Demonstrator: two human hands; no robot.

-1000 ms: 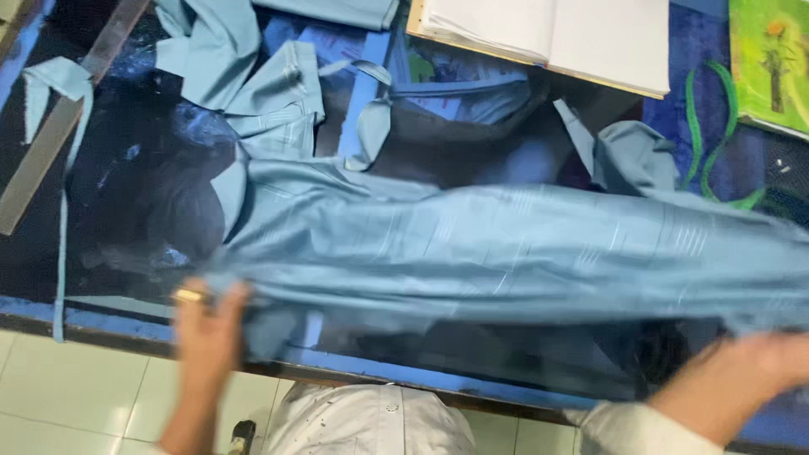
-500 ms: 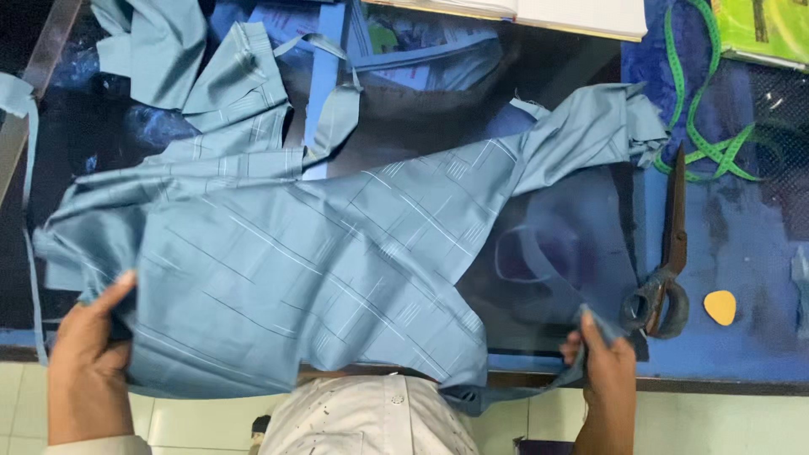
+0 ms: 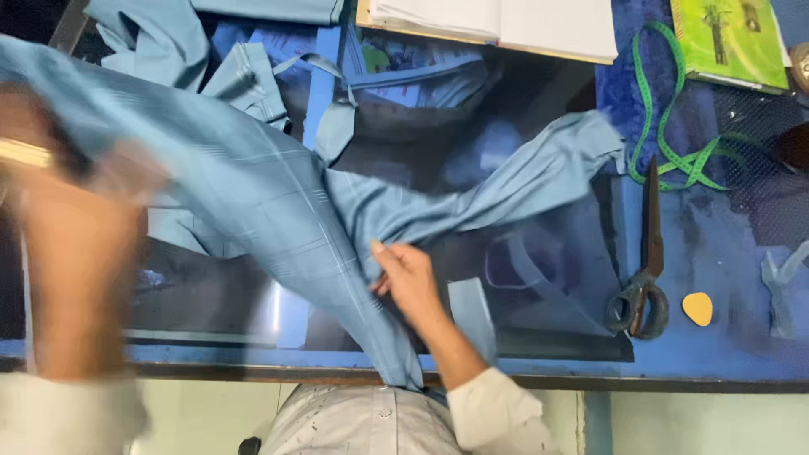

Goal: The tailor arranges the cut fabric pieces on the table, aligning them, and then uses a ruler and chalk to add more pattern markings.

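The dark glass table with its blue edge fills most of the view, and across it lies the large light blue cloth, which runs from the upper left corner down to the table's near edge and sends one long arm out toward the right. The left hand is raised at the left side, close to the camera and very blurred; it is against the cloth, but I cannot tell if its fingers are closed on it. The right hand is near the middle of the table, with the fingers pinched on a fold of the cloth. More pieces of the same blue fabric lie at the far left. At the far edge there is an open book and a green booklet. On the right lie a green measuring tape, dark scissors and, just beside the scissors' handles, a small yellow piece of chalk.
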